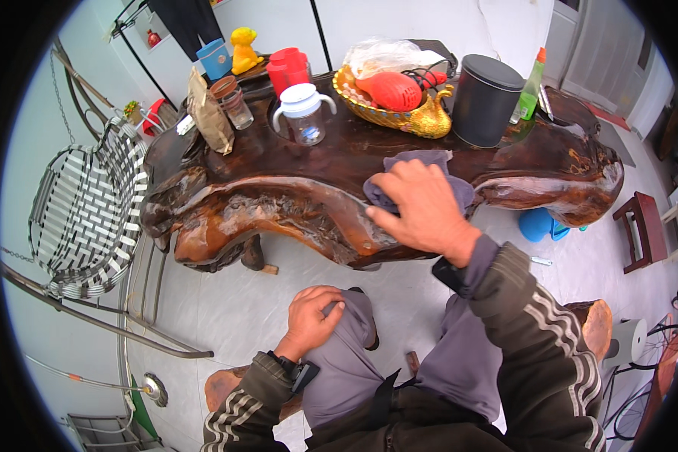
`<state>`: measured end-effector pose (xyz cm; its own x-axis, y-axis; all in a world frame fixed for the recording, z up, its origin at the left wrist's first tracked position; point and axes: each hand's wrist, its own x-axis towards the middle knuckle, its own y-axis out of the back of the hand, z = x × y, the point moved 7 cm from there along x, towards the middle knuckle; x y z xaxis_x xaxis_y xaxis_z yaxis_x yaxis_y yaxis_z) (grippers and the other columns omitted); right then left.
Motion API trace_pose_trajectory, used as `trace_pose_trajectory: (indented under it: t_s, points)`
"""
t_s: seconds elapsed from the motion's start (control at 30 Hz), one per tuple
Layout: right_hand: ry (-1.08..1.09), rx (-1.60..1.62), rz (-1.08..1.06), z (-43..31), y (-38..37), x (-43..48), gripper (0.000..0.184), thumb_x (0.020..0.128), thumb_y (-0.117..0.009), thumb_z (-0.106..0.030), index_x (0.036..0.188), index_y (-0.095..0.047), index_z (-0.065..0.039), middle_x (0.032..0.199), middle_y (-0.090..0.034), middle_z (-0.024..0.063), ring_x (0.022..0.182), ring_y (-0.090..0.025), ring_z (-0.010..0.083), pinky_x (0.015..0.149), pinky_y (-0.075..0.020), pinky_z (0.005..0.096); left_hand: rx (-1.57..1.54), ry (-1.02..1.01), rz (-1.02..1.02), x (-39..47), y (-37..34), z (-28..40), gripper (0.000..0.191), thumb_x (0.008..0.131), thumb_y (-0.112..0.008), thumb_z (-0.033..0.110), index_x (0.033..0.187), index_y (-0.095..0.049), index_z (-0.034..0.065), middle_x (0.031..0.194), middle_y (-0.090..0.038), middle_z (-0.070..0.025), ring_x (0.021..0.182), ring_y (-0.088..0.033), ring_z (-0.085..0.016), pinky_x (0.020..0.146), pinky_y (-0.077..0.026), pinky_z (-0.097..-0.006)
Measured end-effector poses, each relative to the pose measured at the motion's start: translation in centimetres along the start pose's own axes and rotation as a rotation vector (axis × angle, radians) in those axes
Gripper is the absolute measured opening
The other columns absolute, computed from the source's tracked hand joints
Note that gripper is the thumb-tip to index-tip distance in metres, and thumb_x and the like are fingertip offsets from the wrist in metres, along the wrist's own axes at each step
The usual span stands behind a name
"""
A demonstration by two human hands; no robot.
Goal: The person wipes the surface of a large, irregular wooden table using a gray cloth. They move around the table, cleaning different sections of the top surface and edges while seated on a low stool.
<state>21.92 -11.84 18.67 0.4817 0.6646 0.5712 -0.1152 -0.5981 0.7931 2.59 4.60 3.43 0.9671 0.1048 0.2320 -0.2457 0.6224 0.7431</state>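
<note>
My right hand (424,212) presses a crumpled purple cloth (418,161) onto the varnished wooden root table (316,164), near its front edge. On my left knee rests my left hand (312,316), with nothing seen in it. Beyond the cloth stands a gold swan-shaped bowl (395,118) holding a red hair dryer (392,90) and a cable. A clear two-handled cup with a white lid (305,113) is to the left of it. The dark lidded canister (487,101) and a green spray bottle (531,87) stand to its right.
Along the table's back left are a paper bag (208,116), a brown-lidded glass jar (233,101), a red container (288,70), a blue box (214,59) and a yellow dog figure (244,51). A woven hanging chair (90,209) is at left, a wooden stool (641,231) at right.
</note>
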Motion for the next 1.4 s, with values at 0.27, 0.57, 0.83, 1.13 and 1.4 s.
trace_pose_trajectory:
  t_s: [0.27, 0.57, 0.83, 1.13, 1.4]
  points:
    - [-0.437, -0.026, -0.141, 7.0, 0.6, -2.1, 0.070, 0.089, -0.078, -0.041, 0.144, -0.060, -0.001, 0.134, -0.063, 0.0257, 0.129, -0.058, 0.0427, 0.113, -0.0445, 0.0515, -0.002, 0.045, 0.031, -1.3, 0.7, -0.7, 0.013, 0.092, -0.074, 0.020, 0.098, -0.078, 0.0096, 0.113, -0.078, -0.0050, 0.113, -0.070, -0.029, 0.103, -0.051, -0.0437]
    - [-0.344, 0.021, -0.174, 5.9, -3.9, 2.8, 0.065, 0.096, -0.068, -0.041, 0.139, -0.059, 0.006, 0.135, -0.062, 0.0298, 0.129, -0.058, 0.0462, 0.113, -0.0462, 0.0501, -0.012, -0.016, 0.023, -0.2, 0.1, 0.0, 0.012, 0.091, -0.075, 0.019, 0.099, -0.078, 0.0090, 0.112, -0.078, -0.0073, 0.112, -0.071, -0.031, 0.101, -0.051, -0.0441]
    - [-0.336, 0.108, -0.488, 6.3, -9.0, 8.1, 0.070, 0.100, -0.061, -0.054, 0.136, -0.061, 0.006, 0.135, -0.064, 0.0343, 0.128, -0.062, 0.0495, 0.110, -0.0499, 0.0536, -0.009, -0.015, 0.015, 0.3, 0.1, 0.2, 0.013, 0.091, -0.075, 0.021, 0.097, -0.078, 0.0105, 0.111, -0.078, -0.0049, 0.110, -0.070, -0.030, 0.101, -0.051, -0.0441]
    - [-0.449, 0.082, -0.264, 6.9, -9.7, 9.9, 0.064, 0.099, -0.064, -0.048, 0.134, -0.059, 0.006, 0.129, -0.067, 0.0328, 0.121, -0.066, 0.0505, 0.107, -0.0511, 0.0519, -0.031, 0.009, 0.031, -0.5, 0.7, -0.2, 0.013, 0.091, -0.075, 0.019, 0.100, -0.078, 0.0095, 0.113, -0.078, -0.0063, 0.111, -0.071, -0.030, 0.100, -0.052, -0.0432]
    - [-0.122, 0.115, 0.007, 4.9, -8.0, 9.4, 0.071, 0.093, -0.074, -0.035, 0.155, -0.052, -0.010, 0.152, -0.050, 0.0261, 0.138, -0.053, 0.0462, 0.114, -0.0471, 0.0496, -0.037, 0.051, 0.045, -1.6, 1.5, -1.3, 0.014, 0.092, -0.074, 0.018, 0.102, -0.078, 0.0090, 0.115, -0.078, -0.0075, 0.112, -0.071, -0.031, 0.100, -0.052, -0.0435]
